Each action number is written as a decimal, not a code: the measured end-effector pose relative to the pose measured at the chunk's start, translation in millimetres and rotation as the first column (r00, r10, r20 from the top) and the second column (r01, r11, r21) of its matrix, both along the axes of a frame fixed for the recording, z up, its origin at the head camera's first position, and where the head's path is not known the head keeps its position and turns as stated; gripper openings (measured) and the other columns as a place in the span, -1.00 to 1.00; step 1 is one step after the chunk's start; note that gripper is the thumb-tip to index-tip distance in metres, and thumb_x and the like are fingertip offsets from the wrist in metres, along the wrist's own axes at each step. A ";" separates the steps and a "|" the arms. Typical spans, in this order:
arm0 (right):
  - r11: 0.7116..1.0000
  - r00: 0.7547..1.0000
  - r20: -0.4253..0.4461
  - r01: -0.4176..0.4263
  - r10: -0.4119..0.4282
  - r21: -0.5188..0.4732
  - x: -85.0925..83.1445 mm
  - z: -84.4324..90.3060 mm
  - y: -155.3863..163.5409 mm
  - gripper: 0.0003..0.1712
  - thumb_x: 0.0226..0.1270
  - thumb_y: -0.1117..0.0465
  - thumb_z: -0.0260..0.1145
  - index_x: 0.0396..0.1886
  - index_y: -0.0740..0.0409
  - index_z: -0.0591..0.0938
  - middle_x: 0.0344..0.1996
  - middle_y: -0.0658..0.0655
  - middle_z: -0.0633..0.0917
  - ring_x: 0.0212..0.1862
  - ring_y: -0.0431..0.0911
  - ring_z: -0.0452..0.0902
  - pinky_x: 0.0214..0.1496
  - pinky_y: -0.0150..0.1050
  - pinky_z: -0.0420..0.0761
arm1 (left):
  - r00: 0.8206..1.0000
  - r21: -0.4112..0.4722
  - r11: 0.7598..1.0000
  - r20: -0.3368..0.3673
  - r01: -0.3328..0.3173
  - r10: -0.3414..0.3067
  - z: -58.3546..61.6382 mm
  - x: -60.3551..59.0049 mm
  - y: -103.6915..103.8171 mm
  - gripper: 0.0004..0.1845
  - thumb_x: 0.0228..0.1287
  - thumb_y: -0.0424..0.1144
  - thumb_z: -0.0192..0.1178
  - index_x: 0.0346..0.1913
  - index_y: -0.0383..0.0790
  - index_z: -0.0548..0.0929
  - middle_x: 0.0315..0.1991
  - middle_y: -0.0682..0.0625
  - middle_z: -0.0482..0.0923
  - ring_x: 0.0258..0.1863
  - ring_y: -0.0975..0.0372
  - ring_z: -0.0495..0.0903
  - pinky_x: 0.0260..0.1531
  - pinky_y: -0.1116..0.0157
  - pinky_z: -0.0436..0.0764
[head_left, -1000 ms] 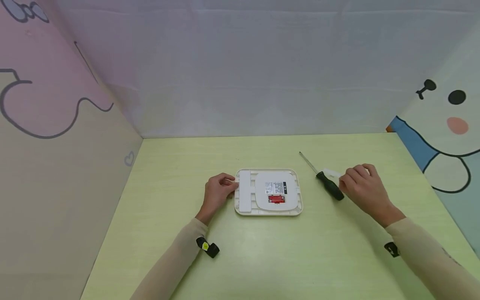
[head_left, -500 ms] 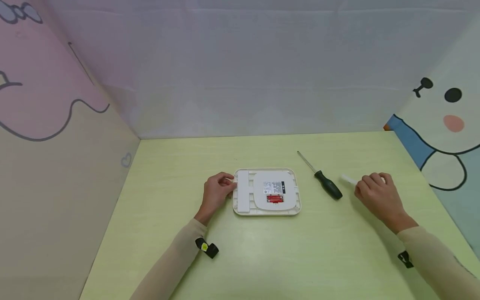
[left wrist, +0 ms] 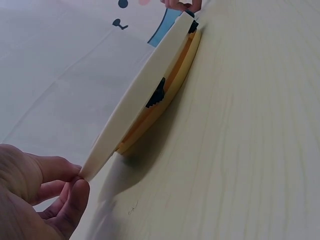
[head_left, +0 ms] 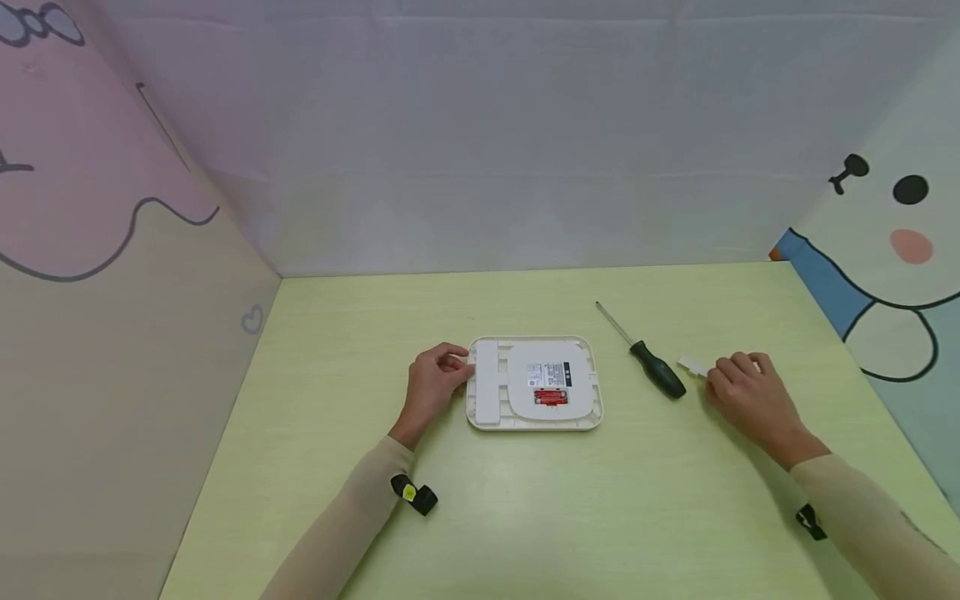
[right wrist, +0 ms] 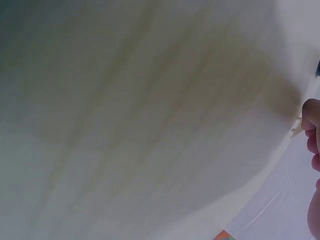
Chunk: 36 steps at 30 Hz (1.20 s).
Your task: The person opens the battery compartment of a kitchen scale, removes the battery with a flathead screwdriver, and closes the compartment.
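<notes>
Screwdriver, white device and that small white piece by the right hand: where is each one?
screwdriver (head_left: 658, 370): head view, on its dark handle.
white device (head_left: 534, 383): head view, on its raised underside panel.
small white piece (head_left: 693, 365): head view, on the end showing beyond the right hand (head_left: 746, 396).

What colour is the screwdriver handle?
The screwdriver has a dark green, nearly black handle, clearest in the head view.

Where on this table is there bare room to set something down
Bare tabletop runs across the near side between the two sleeves, along the far edge behind the white device, and left of the left hand. It is crowded between the screwdriver, the small white piece and the right hand.
</notes>
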State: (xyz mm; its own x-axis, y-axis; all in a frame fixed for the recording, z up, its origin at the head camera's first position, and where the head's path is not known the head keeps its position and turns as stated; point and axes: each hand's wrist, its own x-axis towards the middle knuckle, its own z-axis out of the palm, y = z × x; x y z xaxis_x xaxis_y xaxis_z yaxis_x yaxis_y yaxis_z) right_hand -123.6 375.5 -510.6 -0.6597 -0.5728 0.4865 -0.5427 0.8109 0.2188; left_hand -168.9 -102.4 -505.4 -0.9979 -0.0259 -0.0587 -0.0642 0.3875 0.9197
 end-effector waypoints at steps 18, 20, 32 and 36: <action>0.993 0.995 0.090 0.030 -0.040 0.112 2.2 6.9 -5.2 -0.10 0.58 -0.06 -0.67 -0.46 0.34 0.53 -0.43 0.24 0.56 -0.28 0.16 0.41 -0.15 0.14 0.40 | 0.999 0.013 1.000 0.024 0.022 -0.022 1.5 1.1 -1.0 -0.78 0.10 -0.34 0.40 -0.15 -0.21 0.71 -0.42 -0.07 0.68 -0.60 0.28 0.59 -0.58 0.35 0.60; 0.993 0.995 0.088 0.032 -0.042 0.117 2.6 8.1 -4.8 -0.10 0.56 -0.05 -0.68 -0.44 0.34 0.54 -0.41 0.24 0.57 -0.27 0.16 0.42 -0.14 0.14 0.40 | 1.000 0.010 1.000 0.021 0.023 -0.023 1.9 1.3 -1.4 -0.78 0.10 -0.34 0.40 -0.15 -0.20 0.71 -0.42 -0.07 0.68 -0.61 0.28 0.59 -0.58 0.35 0.60; 0.990 1.000 0.015 -0.011 0.013 -0.141 0.9 12.7 -4.5 -0.25 0.62 -0.09 -0.24 -0.45 0.32 0.66 -0.53 0.19 0.61 -0.36 0.13 0.43 -0.27 0.06 0.37 | 1.000 0.000 1.000 0.006 0.022 -0.022 1.3 1.6 -0.9 -0.79 0.10 -0.33 0.40 -0.16 -0.19 0.71 -0.41 -0.07 0.68 -0.60 0.28 0.58 -0.59 0.34 0.60; 0.969 1.000 0.007 -0.011 0.013 -0.246 -0.8 19.4 -10.8 -0.24 0.58 -0.16 -0.16 -0.48 0.33 0.68 -0.57 0.18 0.63 -0.40 0.11 0.42 -0.31 0.01 0.33 | 1.000 0.000 1.000 0.012 0.013 -0.013 1.6 2.3 -0.7 -0.79 0.10 -0.34 0.40 -0.16 -0.19 0.71 -0.41 -0.08 0.68 -0.58 0.28 0.59 -0.59 0.34 0.61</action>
State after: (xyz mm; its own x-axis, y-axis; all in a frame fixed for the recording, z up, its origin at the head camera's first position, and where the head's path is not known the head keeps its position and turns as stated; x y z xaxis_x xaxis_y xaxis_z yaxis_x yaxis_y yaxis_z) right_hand -124.4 364.6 -491.1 -0.6578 -0.4444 0.6081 -0.5540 0.8324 0.0090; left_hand -166.6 -103.1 -503.8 -0.9974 -0.0127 -0.0709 -0.0702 0.3880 0.9190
